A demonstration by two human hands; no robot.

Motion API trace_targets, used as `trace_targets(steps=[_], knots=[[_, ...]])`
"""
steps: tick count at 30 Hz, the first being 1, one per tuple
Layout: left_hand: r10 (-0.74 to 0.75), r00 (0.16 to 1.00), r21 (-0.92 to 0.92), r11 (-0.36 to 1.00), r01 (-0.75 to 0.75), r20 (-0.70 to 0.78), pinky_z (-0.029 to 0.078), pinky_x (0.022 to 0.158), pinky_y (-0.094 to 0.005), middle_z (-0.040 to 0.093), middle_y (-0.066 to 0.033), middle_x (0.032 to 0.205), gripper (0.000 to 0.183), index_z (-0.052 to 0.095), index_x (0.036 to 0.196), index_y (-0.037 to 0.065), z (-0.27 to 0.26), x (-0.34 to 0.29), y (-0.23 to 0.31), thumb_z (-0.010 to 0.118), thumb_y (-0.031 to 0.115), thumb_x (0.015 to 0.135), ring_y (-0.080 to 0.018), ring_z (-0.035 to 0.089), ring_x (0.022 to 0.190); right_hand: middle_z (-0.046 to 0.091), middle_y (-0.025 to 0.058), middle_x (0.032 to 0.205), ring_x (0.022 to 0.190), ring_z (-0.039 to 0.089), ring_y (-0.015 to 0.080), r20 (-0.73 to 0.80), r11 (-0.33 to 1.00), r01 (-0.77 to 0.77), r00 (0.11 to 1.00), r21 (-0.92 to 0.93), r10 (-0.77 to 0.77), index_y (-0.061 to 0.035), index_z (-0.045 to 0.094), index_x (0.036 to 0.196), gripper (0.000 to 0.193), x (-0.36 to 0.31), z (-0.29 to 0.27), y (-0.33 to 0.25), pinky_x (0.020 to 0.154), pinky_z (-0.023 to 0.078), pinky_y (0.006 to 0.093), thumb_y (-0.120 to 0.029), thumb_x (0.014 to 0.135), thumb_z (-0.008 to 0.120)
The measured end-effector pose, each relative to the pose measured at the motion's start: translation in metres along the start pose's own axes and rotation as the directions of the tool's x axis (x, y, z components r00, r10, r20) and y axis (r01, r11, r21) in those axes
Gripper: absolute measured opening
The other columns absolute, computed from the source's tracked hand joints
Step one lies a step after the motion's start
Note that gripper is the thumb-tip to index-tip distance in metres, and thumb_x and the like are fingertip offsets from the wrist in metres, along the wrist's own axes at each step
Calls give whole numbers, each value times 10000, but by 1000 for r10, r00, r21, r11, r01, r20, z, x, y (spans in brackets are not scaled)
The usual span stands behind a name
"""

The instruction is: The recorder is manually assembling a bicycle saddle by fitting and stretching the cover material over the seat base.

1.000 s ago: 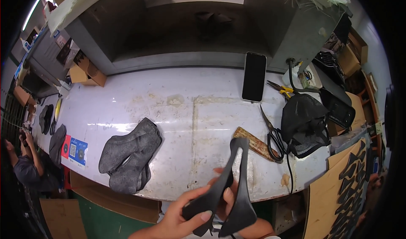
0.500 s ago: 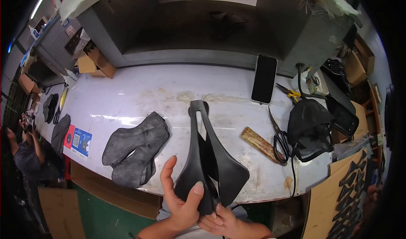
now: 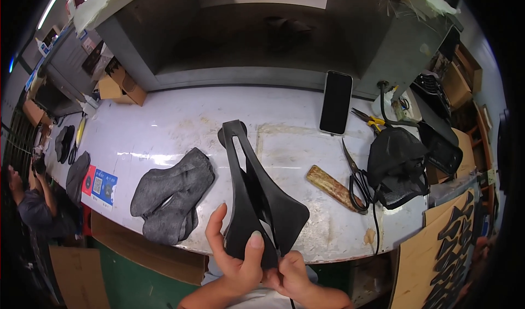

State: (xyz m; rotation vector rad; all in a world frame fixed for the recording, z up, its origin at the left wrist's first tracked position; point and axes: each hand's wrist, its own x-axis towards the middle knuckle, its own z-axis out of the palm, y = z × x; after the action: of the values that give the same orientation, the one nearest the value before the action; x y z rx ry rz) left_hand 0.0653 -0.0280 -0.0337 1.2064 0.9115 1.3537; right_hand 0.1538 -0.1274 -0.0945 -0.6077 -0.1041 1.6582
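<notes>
A black bicycle saddle with a long central slot is held over the front edge of the workbench, its narrow nose pointing away from me and leaning left. My left hand grips its wide rear on the left side, thumb on top and forefinger stretched along the edge. At the rear middle, my right hand has its fingers pinched together against the saddle's edge. What exactly lies between those fingertips is hidden. On the bench to the left rests a stack of dark grey saddle covers.
Right of the saddle lie a worn, stained block, black scissors, a phone, yellow-handled pliers and a black mesh bag. A grey metal box spans the back. A person is at far left.
The saddle's nose has swung to the left. My right hand has shifted slightly right and its fingers have curled tighter at the rear edge. My left hand keeps its grip.
</notes>
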Motion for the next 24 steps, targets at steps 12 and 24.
trace_targets(steps=[12,24], knots=[[-101,993,64,993,98,54,445,934,-296,480,-161,1293,618,243,1460,-1,5,8,11,550,47,926,-184,539,1105,-1,256,1601,921,669,288,649,245,663,747,-708,-144,17,2,1541,1080,6,28,-54,655,471,321,-590,878,601],[38,946,288,948,-136,321,480,903,-295,558,-171,1226,629,334,1410,-78,-37,0,5,655,39,882,-190,603,1037,625,42,792,531,459,53,50,464,419,782,-781,-622,42,575,1133,371,15,20,-74,499,377,205,-37,812,742]])
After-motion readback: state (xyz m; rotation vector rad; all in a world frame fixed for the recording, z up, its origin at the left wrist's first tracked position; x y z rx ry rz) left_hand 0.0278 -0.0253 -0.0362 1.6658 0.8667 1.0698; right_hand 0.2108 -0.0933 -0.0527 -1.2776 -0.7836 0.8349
